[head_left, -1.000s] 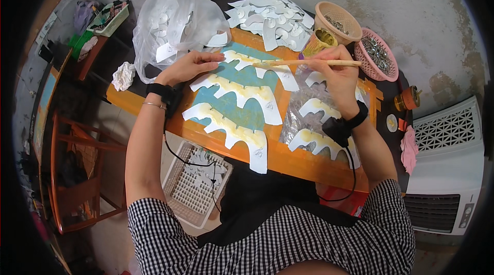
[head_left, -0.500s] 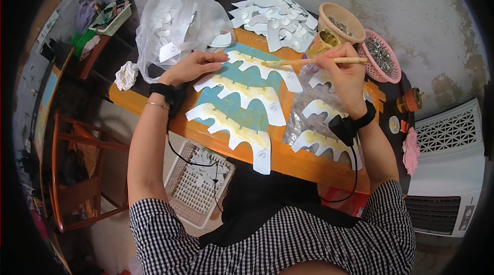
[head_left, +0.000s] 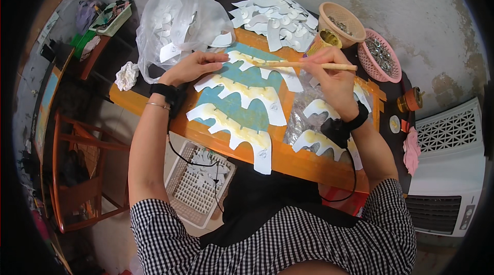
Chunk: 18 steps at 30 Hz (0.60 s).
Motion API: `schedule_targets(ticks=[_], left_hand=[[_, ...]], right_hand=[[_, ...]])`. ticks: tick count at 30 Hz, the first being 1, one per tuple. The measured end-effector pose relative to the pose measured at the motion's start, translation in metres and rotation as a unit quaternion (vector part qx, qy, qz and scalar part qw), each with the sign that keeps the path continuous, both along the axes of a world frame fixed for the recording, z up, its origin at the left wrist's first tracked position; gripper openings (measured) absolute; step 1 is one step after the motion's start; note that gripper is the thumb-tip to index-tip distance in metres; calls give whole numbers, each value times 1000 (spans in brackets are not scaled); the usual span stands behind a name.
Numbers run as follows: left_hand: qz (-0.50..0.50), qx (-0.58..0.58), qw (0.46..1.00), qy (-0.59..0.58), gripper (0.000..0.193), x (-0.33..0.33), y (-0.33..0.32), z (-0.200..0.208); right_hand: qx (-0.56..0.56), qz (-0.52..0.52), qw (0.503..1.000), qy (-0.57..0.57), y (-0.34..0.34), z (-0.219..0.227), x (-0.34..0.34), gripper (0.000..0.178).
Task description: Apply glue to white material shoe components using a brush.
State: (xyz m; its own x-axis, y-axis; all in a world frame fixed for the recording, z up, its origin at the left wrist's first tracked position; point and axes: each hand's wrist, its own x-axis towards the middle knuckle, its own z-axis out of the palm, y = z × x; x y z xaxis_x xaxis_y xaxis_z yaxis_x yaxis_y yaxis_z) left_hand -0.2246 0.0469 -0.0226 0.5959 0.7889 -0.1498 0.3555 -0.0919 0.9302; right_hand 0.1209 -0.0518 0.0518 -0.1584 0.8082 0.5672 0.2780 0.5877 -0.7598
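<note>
My right hand (head_left: 333,71) grips the wooden handle of a brush (head_left: 290,64), whose tip touches a scalloped white piece (head_left: 292,80) lying farthest back on a teal sheet (head_left: 207,97). Yellowish glue-like coating covers this piece's upper band. At its left end rest the outstretched fingertips of my left hand (head_left: 195,66), which holds nothing. Two similar pieces lie nearer me, a middle one (head_left: 242,92) and a front one (head_left: 242,133), both with the yellowish coating. More coated pieces (head_left: 319,138) are on clear plastic at the right, partly hidden by my right wrist.
Behind stand a translucent bag (head_left: 149,28) of white pieces, a white heap (head_left: 275,15) and a yellow-stained tin (head_left: 325,39). A peach basket (head_left: 342,10) and a pink basket (head_left: 373,64) hold metal bits. A plastic crate (head_left: 193,192) sits below the table edge.
My right hand has moved left and slightly nearer me, taking the brush tip left along the far piece. My left hand has stayed at the same end.
</note>
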Motion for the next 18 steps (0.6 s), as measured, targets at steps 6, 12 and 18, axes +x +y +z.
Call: schedule_targets(ticks=[6, 12, 18], left_hand=[[1, -2, 1000, 1, 40, 0, 2, -1], [-2, -1, 1000, 1, 40, -1, 3, -2], [-1, -3, 1000, 3, 40, 0, 1, -1]], right_hand=[[-30, -15, 998, 45, 5, 5, 8, 12], [6, 3, 1000, 27, 8, -2, 2, 11], [-9, 26, 999, -35, 4, -1, 7, 12]])
